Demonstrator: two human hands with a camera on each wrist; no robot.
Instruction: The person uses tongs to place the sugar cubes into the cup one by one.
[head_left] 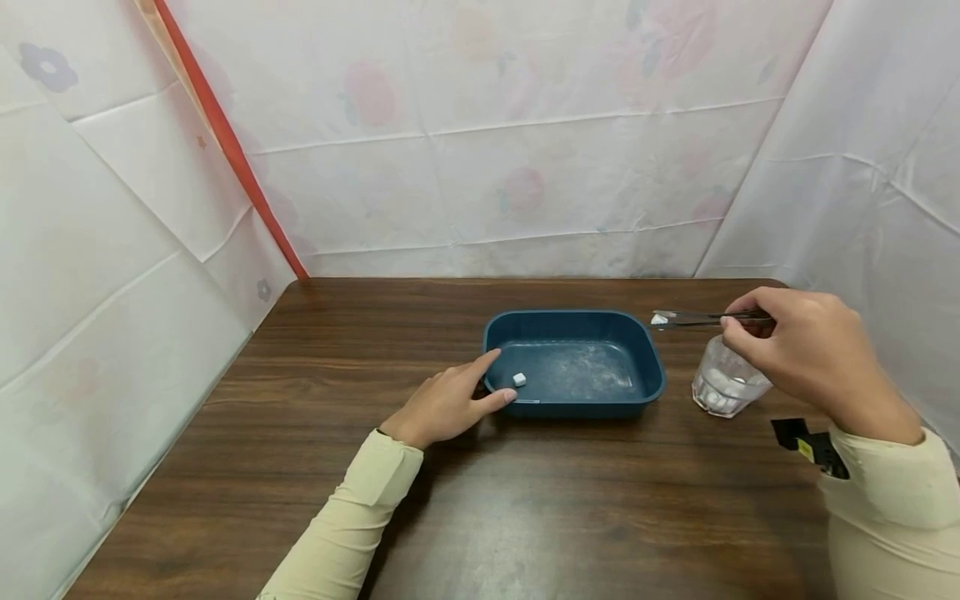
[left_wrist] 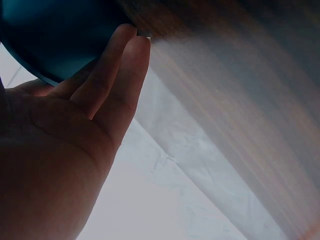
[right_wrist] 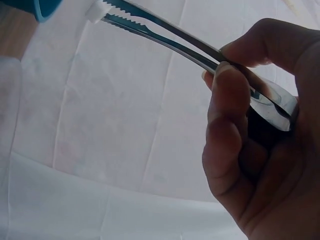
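Observation:
A dark blue rectangular tub (head_left: 581, 410) stands on the table with one small white cube (head_left: 520, 379) inside, near its left end. My left hand (head_left: 448, 400) grips the tub's near left corner, thumb over the front rim; in the left wrist view its fingers lie along the outer wall. My right hand (head_left: 813, 346) pinches metal tongs (head_left: 701, 318) with serrated tips (right_wrist: 120, 17). Between those tips is another white cube (right_wrist: 97, 11), just beyond the tub's right rim. Below the right hand stands a clear glass (head_left: 723, 387) with several white pieces in it.
The wood-grain table (head_left: 315, 367) reaches back to a pale printed curtain (head_left: 487, 200), with more cloth at both sides. An orange-red strip (head_left: 232, 150) runs down the curtain at the left. Under the right wrist a black device (head_left: 813, 446) is attached.

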